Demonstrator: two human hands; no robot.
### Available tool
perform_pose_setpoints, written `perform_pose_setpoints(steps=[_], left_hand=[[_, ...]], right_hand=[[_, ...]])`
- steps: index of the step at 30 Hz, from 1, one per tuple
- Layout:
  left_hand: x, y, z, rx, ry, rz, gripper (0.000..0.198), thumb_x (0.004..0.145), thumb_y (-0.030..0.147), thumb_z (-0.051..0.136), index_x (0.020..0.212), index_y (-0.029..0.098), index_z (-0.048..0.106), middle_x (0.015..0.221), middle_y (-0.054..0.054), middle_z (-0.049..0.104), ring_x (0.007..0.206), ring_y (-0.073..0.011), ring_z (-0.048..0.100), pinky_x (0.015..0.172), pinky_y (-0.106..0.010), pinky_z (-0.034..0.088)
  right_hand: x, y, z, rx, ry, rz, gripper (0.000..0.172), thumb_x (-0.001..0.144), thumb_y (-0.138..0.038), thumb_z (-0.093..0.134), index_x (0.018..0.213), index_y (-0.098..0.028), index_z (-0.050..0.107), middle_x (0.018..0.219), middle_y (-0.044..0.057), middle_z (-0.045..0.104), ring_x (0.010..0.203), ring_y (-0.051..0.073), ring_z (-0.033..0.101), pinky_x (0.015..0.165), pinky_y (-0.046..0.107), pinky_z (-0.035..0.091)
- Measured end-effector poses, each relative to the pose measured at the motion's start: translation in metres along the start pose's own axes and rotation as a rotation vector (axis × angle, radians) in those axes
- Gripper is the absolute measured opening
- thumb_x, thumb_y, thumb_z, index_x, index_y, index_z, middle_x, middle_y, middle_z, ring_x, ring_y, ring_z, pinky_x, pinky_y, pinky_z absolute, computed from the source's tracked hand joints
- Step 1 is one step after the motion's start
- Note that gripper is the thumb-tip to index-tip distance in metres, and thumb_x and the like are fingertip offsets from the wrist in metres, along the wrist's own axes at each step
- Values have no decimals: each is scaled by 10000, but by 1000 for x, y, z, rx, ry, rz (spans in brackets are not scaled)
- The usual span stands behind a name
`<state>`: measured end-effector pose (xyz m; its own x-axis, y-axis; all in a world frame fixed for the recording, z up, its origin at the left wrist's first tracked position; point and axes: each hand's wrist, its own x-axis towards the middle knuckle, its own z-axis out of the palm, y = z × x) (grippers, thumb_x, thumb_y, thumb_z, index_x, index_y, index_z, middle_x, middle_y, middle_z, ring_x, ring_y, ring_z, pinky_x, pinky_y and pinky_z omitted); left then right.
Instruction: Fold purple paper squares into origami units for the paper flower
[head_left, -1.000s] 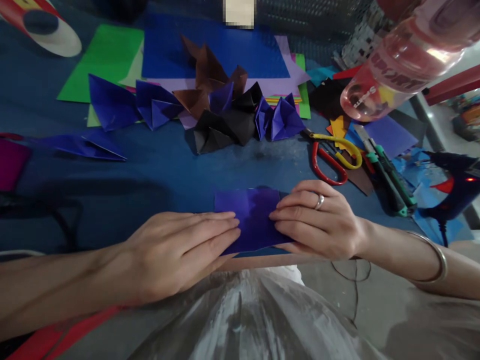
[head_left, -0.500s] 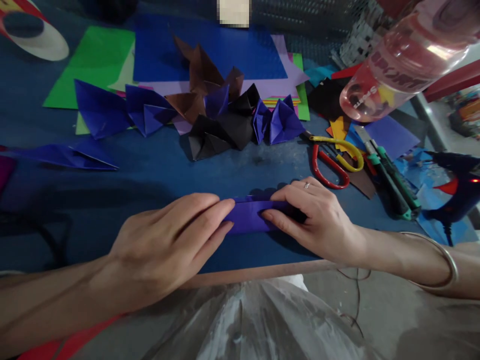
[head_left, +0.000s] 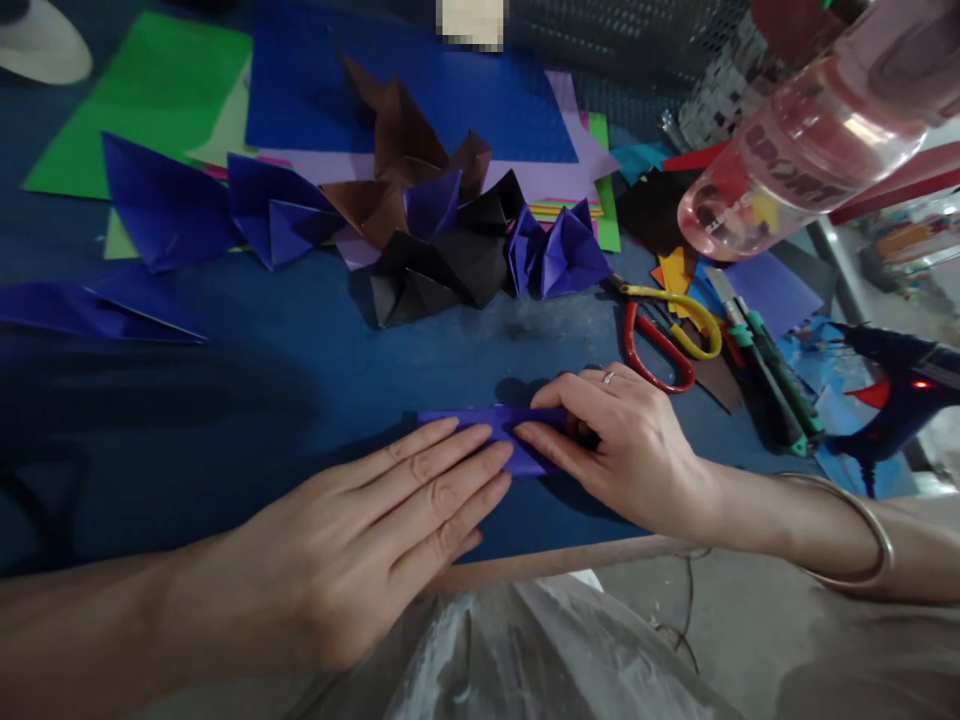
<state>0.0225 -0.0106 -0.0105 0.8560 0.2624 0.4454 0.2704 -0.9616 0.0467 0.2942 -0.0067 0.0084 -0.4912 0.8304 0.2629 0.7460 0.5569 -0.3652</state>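
A strip of folded purple paper point(head_left: 529, 462) lies flat near the table's front edge, under both hands. My left hand point(head_left: 397, 510) rests on its left part, fingers stretched out flat across the paper. At the right end, my right hand point(head_left: 622, 440) pinches the paper between thumb and forefinger; the end itself is hidden in the hand. Beyond the hands lie folded paper pieces: purple ones point(head_left: 169, 210), brown ones point(head_left: 405, 130) and black ones point(head_left: 442, 270). Scissors point(head_left: 664, 335) with one red and one yellow handle lie just past my right hand.
A pink bottle point(head_left: 787, 160) stands at the back right. Green-handled cutters point(head_left: 776, 375) and a glue gun point(head_left: 900, 390) with a red light lie to the right. Blue paper point(head_left: 412, 80) and green paper point(head_left: 142, 110) lie at the back.
My left hand has flattened, its fingers spreading out and sliding right over the folded paper. The right hand keeps its pinch. The view has shifted slightly.
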Motion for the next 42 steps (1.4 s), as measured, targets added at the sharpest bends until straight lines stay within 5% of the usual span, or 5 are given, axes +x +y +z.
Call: perform_pose_setpoints(steps=[6,25,35,40,42], left_hand=[[8,-4,-9,31,-23,35,431,1100,92,352,1287,69,740,1371,-134,757,1295,-274,735,1154,-422,610],[8,-1,-6,-13,-20,-40,330,1081,146,492,1226,136,788,1374,-113,763,1313,-266,726,1160,-410,615],[13,-5,-6,17,-13,9,440,1115,100,350,1193,102,784,1333,-115,777,1230,-256,769,1089,-386,648],[11,-6,-7,-5,-24,15,378,1122,159,413,1243,74,761,1371,-136,752,1260,-267,754,1103,-391,645],[10,-6,-6,-7,-30,7,369,1113,153,427,1275,68,748,1385,-139,744,1268,-271,750,1114,-397,639]], right_hand=[[1,0,0,-10,-15,15,272,1092,-387,638,925,-179,691,694,-25,704,601,130,627,688,302,406],[3,-1,4,-67,-10,23,298,1098,-412,605,903,-198,672,627,-49,642,561,120,592,680,297,389],[2,2,4,-42,-5,51,252,1085,-421,636,999,-184,640,597,-93,549,486,95,500,634,286,403],[-1,6,1,24,70,-75,104,1077,-281,625,1098,-194,679,802,-3,685,700,148,618,720,301,510],[-3,9,-1,30,52,-226,194,1096,-185,534,1103,-207,726,950,44,746,843,169,669,805,322,549]])
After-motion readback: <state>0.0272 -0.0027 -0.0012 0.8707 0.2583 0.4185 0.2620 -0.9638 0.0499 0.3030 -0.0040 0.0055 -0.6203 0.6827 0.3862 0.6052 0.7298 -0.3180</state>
